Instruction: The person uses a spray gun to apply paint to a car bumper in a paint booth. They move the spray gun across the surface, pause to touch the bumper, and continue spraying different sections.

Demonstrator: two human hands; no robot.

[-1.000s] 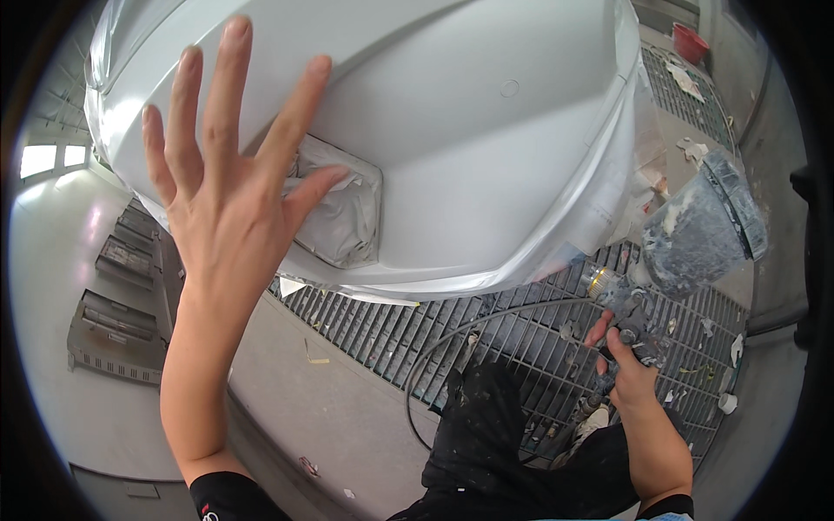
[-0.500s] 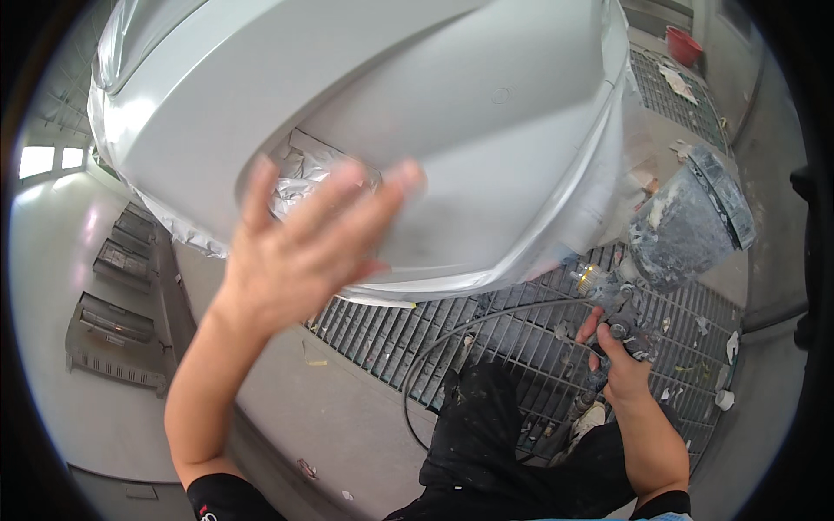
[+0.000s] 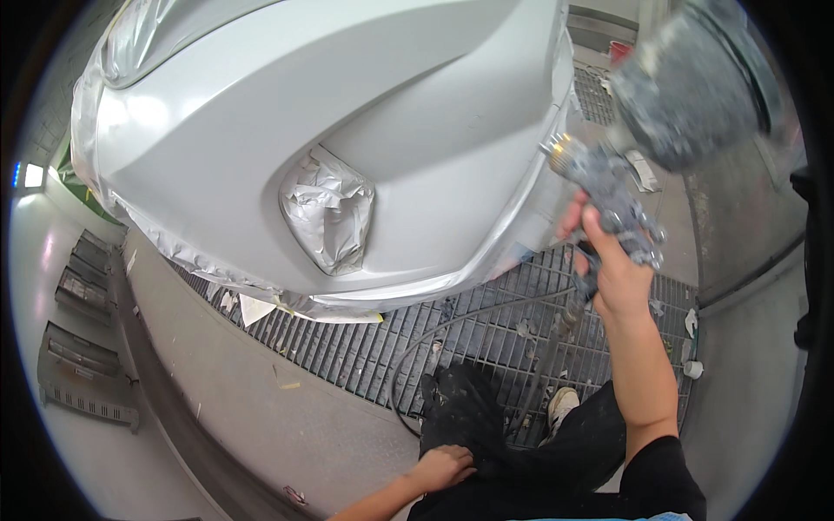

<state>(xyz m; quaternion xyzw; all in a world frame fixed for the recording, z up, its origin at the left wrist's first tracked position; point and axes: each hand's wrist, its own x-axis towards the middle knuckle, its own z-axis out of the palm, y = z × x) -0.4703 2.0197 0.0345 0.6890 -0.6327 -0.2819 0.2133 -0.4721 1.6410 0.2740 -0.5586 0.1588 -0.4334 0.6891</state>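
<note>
A white car bumper [image 3: 261,113] fills the upper left, with a recess covered in crumpled masking plastic [image 3: 328,217]. My right hand [image 3: 612,260] is raised at the right and grips a paint-speckled spray gun [image 3: 625,195] whose cup [image 3: 691,82] sits on top; its nozzle points left at the bumper's right edge. A hose [image 3: 460,326] runs from the gun down across the floor grate. My left hand [image 3: 443,469] rests on my dark trouser leg at the bottom, fingers curled loosely, holding nothing.
A metal floor grate [image 3: 486,339] lies under the bumper, with scraps of tape and paper [image 3: 256,308]. A grey concrete strip [image 3: 261,408] runs beside it. Wall vents [image 3: 82,373] sit at the left. My shoe [image 3: 563,404] stands on the grate.
My left hand left the bumper and dropped onto my leg. My right hand lifted the spray gun from near the grate up beside the bumper.
</note>
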